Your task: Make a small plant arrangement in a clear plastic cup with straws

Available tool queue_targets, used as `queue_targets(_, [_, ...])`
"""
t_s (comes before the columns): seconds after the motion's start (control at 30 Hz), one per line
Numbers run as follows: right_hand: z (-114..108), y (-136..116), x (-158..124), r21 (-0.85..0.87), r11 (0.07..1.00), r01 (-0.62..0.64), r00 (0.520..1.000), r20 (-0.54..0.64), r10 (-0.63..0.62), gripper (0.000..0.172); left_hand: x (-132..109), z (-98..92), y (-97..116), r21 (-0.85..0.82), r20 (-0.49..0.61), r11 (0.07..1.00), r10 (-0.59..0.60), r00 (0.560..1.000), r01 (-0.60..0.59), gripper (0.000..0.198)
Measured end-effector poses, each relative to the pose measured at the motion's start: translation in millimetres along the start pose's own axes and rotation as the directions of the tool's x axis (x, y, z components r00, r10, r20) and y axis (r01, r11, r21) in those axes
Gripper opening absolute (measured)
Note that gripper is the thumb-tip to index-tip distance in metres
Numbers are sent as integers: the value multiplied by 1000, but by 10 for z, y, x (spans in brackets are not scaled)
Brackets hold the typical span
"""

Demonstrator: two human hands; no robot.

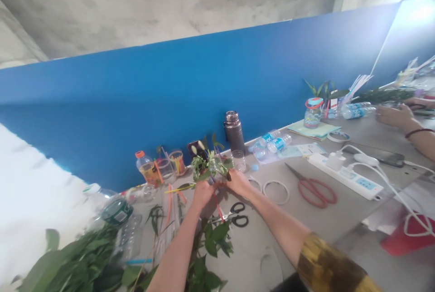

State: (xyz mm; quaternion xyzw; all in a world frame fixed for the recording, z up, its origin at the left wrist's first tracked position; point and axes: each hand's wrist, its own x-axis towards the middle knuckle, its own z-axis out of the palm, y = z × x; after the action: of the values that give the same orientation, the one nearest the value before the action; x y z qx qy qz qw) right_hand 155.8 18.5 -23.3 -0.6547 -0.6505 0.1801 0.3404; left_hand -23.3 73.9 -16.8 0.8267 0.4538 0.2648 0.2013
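Inventory, from our own edge of the table [306,224] outward.

1. Loose leafy branches [78,265], heaped at the lower left; more leafy sprigs [212,242] lie between our forearms.
2. Black-handled scissors [238,215], lying flat just short of our hands, not held.
3. Our left hand [203,192] and our right hand [239,182], meeting at the foot of a green bunch [209,165] of leaves and pale buds. The fingers of both curl in close about its base, and the fingertips are hidden behind the stems. The bunch stands upright, above the table and just before the blue partition [204,88]. We cannot tell whether it sits in a clear vessel.
4. White rings [276,191] and red scissors [314,190], to the right, well apart from the bunch.
5. Power strip [350,176], with plugs in it.
6. Orange-capped bottle [147,167] and dark flask [234,132], against the partition.
7. Another person's hand [394,115], far right.

Step in hand, as we judge it: gathering and setting the stems together. The next move calls for one hand to hold the base firm while the other frees itself.
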Motion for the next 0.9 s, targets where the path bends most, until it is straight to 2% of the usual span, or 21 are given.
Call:
queue_targets(0.2, [-33,-7,-25,15,1000,13,1000,-15,-13,24,-7,19,-70,-38,-12,997,69,998,-69,26])
queue_targets(0.4, [-46,24,-23,-4,1000,17,999,-33,-17,23,-18,-57,-39,-74,-20,992,98,995,-99,21])
queue_targets(0.6, [-146,50,-68,-58,997,53,997,-58,-56,26,-32,-130,-54,-59,55,996,71,996,-68,20])
queue_targets(0.77, [-271,46,-149,-128,991,-35,998,-53,28,23,-90,-301,-2,-18,175,997,77,982,-75,18])
queue_targets(0.9, [-335,41,-180,-225,964,-139,990,-42,133,24,-235,-508,27,81,165,996,-53,985,40,28])
